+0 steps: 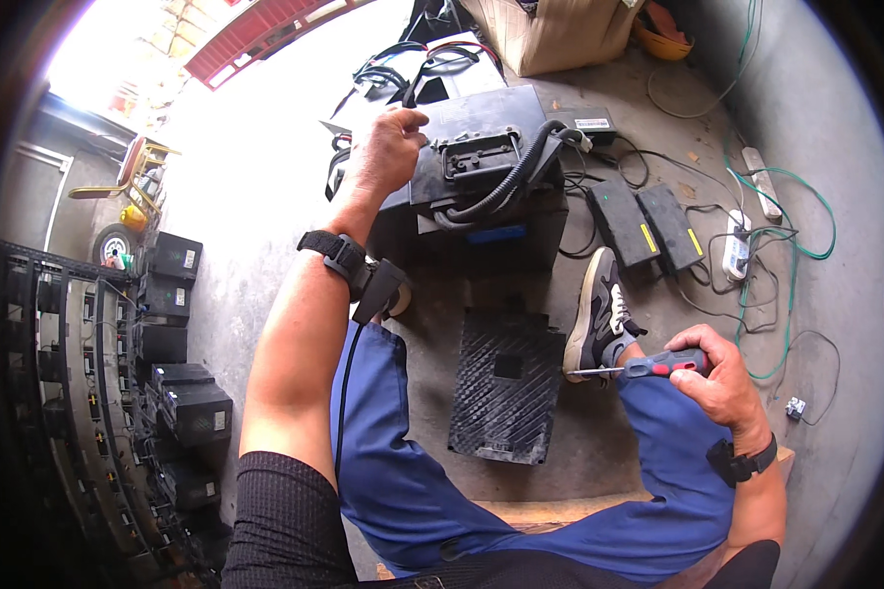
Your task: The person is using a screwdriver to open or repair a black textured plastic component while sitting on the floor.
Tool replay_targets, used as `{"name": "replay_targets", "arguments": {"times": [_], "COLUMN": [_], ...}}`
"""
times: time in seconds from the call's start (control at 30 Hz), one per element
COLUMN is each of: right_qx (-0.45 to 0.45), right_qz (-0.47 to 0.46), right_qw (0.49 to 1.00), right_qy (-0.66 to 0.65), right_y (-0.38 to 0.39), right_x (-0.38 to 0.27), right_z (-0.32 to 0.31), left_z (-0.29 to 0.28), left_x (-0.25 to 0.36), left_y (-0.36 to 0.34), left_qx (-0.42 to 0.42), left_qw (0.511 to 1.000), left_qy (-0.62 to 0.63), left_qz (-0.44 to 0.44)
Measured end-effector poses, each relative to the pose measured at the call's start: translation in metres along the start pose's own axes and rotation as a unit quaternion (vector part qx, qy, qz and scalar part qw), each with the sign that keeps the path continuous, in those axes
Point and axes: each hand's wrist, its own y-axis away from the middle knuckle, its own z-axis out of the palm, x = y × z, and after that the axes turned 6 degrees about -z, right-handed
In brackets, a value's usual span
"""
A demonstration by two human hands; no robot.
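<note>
My right hand (717, 371) is wrapped round the grey and red handle of a screwdriver (648, 367), whose thin shaft points left across my shoe. At the upper left corner of a black metal battery box (486, 113), my left hand (385, 147) has its fingers curled together; whatever they pinch, if anything, is too small to make out. A metal carrying handle (479, 154) and a thick corrugated cable (521, 177) lie on the box's top. Flat on the floor between my feet is a ribbed black cover plate (507, 388).
Two black chargers (623, 224) and white power strips (737, 245) with tangled cords lie to the right. Another box with loose cables (432, 74) stands behind the battery box. Several black boxes (192, 402) line the left beside a rack (79, 393). A cardboard box (560, 34) is at the back.
</note>
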Motion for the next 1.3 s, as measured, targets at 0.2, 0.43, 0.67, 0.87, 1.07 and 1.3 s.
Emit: {"name": "replay_targets", "arguments": {"times": [0.2,0.43,0.67,0.87,1.07,1.3], "right_qx": [0.000,0.009,0.007,0.008,0.011,0.016], "right_qz": [0.003,-0.003,-0.002,-0.016,-0.009,-0.019], "right_qw": [1.000,1.000,1.000,1.000,1.000,0.999], "right_qy": [0.008,0.002,0.012,0.008,0.023,0.031], "right_y": [-0.001,-0.001,0.000,-0.002,0.000,-0.001], "right_x": [-0.004,-0.004,-0.004,-0.004,-0.002,-0.005], "right_z": [0.001,0.001,-0.001,0.000,-0.004,-0.002], "left_z": [0.010,0.010,0.013,0.013,0.012,0.025], "left_x": [-0.019,-0.015,-0.006,-0.013,0.030,0.049], "left_y": [-0.009,-0.008,0.002,0.007,0.015,0.018], "left_qx": [-0.060,-0.096,-0.052,0.001,-0.035,-0.106], "left_qw": [0.995,0.990,0.980,0.984,0.968,0.960], "left_qy": [-0.030,-0.053,-0.114,-0.074,0.035,-0.003], "left_qz": [0.071,0.086,0.156,0.163,0.246,0.260]}}
